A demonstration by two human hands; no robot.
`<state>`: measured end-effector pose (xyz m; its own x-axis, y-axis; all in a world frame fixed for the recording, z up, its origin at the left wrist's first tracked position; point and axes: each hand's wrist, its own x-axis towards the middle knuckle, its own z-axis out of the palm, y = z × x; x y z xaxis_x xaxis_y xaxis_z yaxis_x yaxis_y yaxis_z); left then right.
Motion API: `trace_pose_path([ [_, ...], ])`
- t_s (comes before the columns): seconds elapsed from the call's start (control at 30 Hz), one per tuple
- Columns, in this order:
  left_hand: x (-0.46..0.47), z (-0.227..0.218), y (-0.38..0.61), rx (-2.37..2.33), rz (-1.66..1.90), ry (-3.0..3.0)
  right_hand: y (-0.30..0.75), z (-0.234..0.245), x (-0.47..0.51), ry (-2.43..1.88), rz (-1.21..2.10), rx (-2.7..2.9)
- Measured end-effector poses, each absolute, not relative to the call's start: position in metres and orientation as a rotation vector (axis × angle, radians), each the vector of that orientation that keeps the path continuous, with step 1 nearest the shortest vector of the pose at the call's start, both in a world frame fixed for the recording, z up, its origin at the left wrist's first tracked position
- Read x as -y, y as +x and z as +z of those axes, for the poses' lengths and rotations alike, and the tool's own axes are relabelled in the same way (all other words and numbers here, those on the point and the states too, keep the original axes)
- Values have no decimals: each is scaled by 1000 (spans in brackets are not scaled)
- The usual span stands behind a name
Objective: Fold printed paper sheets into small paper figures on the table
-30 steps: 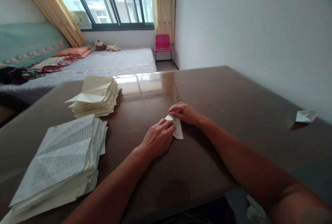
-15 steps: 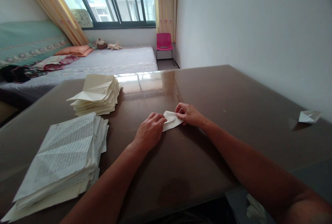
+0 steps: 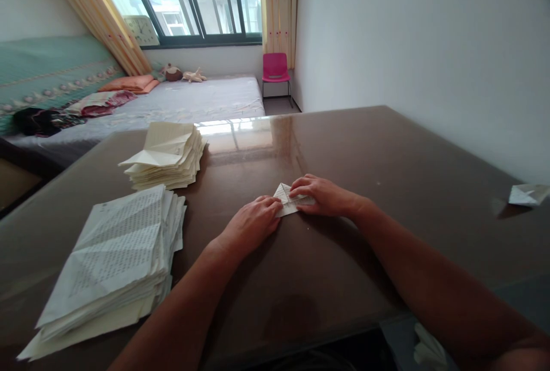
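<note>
A small sheet of printed paper [image 3: 293,206], folded to a pointed top, lies on the brown table between my two hands. At its left edge my left hand [image 3: 258,219] holds it down, fingers bent together over the corner. My right hand [image 3: 320,194] grips the right side, with the fingers on the upper flap and the thumb lower, near the bottom edge. Crease lines cross the paper near its tip. The fingers cover part of both sides.
A stack of white printed sheets [image 3: 116,250] lies left of my left forearm, with a stack of cream paper [image 3: 167,156] behind it. One folded paper piece [image 3: 526,194] sits at the table's far right, near the wall. A bed [image 3: 223,93] and pink chair [image 3: 275,67] stand beyond the table [image 3: 344,147].
My right hand has gone from pinching the paper's upper right edge to lying lower across the flap. The flap is pressed flatter. The view has shifted slightly left.
</note>
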<state>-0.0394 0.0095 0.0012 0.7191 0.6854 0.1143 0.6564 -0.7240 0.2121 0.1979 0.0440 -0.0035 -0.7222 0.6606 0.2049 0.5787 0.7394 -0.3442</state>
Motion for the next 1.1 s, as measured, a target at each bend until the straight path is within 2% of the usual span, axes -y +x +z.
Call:
trace_pose_path([
  [0.67,-8,11,-52,-1134,130,2779,174,15,-20,-1208,97,2739],
  [0.9,-10,8,-53,-1148,175,2771,173,18,-20,-1147,83,2805],
  [1.1,-9,3,-41,-1187,352,2789,168,23,-18,-1246,17,2803],
])
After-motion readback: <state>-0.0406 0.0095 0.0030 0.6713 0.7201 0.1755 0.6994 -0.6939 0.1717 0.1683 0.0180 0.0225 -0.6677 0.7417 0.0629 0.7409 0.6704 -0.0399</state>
